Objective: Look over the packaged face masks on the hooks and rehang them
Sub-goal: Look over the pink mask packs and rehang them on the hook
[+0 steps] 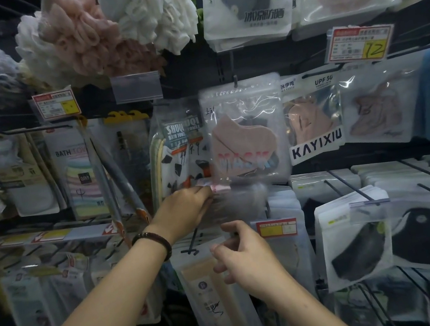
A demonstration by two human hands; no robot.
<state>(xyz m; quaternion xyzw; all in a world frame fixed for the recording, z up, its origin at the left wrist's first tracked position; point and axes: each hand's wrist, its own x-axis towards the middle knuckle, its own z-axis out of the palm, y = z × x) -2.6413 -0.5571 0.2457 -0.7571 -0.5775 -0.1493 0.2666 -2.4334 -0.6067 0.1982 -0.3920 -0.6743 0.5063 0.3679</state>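
Pinching a blurred pack [241,200] — left hand [185,212], under pink "MASK" [246,135], beside "KAYIXIU" [312,120].

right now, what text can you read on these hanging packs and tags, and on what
"KAYIXIU": face mask pack
"UPF 50": top of that same pack
"MASK": pink mask pack
"SHUQI BATH TOWEL": towel pack
"BATH TOW", rest hidden: striped towel pack
"12": price tag
Small print on every tag: too blurred to read

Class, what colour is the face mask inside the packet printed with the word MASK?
The mask is pale pink; head view.
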